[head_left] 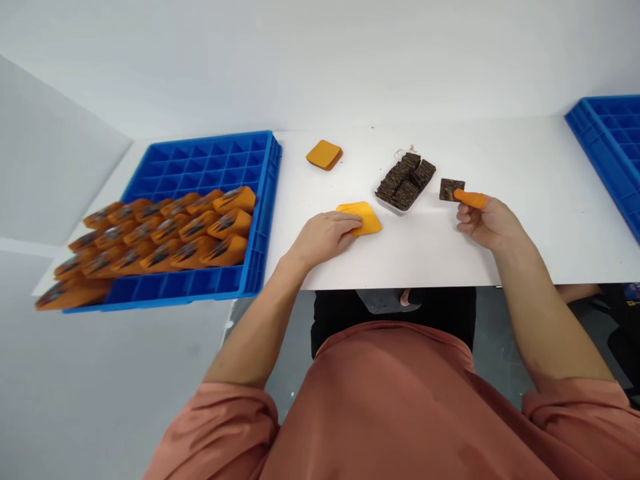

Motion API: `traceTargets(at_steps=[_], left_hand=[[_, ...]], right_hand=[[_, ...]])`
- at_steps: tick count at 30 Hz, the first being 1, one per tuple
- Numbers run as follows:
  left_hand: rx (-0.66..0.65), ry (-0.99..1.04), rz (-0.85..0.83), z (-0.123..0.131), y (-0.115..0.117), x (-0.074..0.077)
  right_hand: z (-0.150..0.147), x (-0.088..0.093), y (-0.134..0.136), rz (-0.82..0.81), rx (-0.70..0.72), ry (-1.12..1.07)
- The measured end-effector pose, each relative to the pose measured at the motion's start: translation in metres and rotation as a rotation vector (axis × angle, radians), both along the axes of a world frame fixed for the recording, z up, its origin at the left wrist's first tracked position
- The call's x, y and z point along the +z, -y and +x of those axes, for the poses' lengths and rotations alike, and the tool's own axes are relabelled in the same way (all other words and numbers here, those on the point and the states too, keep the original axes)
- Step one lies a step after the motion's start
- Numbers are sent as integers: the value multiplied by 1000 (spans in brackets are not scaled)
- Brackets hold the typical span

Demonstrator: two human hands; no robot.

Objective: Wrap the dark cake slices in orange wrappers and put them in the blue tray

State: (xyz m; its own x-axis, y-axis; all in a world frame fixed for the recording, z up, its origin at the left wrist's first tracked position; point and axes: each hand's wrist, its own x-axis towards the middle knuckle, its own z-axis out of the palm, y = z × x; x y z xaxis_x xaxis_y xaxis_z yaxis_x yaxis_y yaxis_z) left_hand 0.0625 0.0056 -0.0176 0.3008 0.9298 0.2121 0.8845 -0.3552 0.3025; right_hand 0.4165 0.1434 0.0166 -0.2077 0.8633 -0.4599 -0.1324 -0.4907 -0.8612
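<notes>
My left hand (327,235) rests on the table with its fingers closed over the left part of a flat yellow square piece (367,219). Between the fingertips of my right hand (487,217) is a thin dark brown square piece (451,189), held just above the table. An orange finger cover (471,199) sits on a finger of that hand. Between both hands, a little farther back, stands a clear plastic box (399,210) packed with similar dark squares (400,180). A small stack of orange squares (324,154) lies behind my left hand.
At the left, a blue divided tray (270,200) holds rows of orange pouches (165,230) with dark contents; one pouch overhangs the front left corner. Another blue divided tray (605,143) stands at the right edge. The white table (425,263) meets a wall at the back.
</notes>
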Motion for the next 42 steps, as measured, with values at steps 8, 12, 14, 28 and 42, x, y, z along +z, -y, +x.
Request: traceTargets(at_steps=[8,12,14,28,42], left_hand=[[149,122,163,1,-10,-24],[242,237,206,0,-10,-24],[290,295,223,-2,-10,-22],[240,1167,8,55,52,21],[288,1262,37,76,78,21]], right_hand=[[17,-7,46,62,15,-100],[14,-6,61,75,-35,-115],[11,-4,65,74,-47,-120],[-49,19,102,77,295,-406],[-61,4,128,84,286,-441]])
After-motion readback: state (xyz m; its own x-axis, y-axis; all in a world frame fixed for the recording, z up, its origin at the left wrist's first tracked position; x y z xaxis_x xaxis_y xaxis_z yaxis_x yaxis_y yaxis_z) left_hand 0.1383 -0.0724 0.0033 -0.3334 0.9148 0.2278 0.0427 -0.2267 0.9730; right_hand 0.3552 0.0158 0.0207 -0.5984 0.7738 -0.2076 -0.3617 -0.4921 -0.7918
